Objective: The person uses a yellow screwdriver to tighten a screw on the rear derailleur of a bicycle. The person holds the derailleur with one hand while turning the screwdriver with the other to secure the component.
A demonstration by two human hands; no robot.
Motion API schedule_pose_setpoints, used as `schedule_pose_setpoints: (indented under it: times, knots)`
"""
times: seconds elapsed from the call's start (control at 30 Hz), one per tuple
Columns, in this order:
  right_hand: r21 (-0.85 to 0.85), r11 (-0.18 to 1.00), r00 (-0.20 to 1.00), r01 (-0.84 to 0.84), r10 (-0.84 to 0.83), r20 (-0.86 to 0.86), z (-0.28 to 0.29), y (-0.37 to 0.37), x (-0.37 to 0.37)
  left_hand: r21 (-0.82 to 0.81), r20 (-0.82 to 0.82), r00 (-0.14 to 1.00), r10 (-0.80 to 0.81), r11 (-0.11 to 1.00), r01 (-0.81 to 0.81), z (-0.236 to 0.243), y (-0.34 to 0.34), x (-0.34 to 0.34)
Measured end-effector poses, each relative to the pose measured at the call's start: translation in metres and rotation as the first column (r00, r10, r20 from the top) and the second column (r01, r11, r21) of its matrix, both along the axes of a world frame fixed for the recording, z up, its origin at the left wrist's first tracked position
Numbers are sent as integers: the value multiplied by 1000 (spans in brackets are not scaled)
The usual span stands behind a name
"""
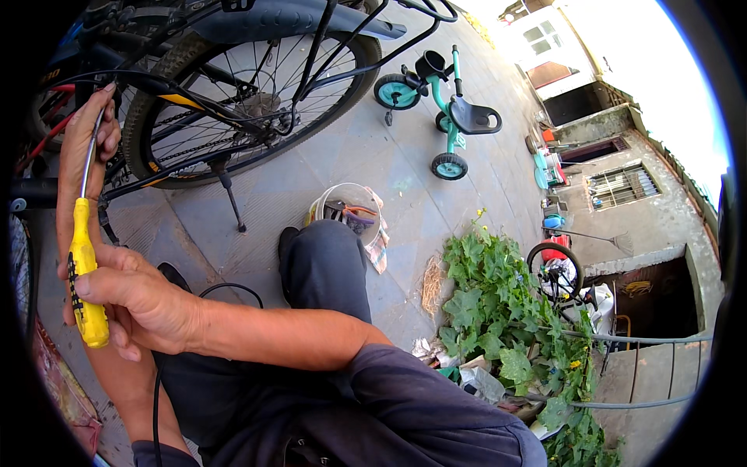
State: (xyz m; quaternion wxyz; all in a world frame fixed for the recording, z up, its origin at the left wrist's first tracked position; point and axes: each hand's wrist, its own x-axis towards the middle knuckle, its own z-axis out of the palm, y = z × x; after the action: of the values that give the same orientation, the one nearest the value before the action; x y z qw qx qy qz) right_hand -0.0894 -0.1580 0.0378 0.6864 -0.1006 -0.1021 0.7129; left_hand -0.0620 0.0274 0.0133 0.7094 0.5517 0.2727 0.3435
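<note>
Paved floor [412, 206]; weathered wall [675, 212], barred window [622, 187]; bright sky [677, 70].

The screwdriver [81, 233] is in the right hand [148, 302], and its shaft reaches forward over the left hand [89, 134], which is ahead of the right one. The bicycle [183, 100] stands just beside the left hand, its rear wheel [268, 110] to the right of this hand. Its kickstand [226, 196] is ahead of the right hand and to its right. Farther right comes the bucket [342, 193], just beyond the knee [323, 253], with some items [359, 214] in it and the cloth [378, 254] beside it. The tricycle [471, 117] stands ahead and right of both hands. The plant [492, 307] is well to the right of the right hand; still farther right is the house [663, 214].
</note>
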Motion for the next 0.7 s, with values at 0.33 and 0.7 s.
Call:
schedule_pose_setpoints:
  times: [0.33, 0.7]
  knots:
    - [-18, 996, 984, 93, -89, 152, -1, -4, 0, -14, 5, 1000, -22, 1000, 23, -1, -3, 5]
    - [136, 977, 946, -163, 194, -259, -24, 4, 1, -103, 85, 995, -55, 993, 64, 2, -5, 4]
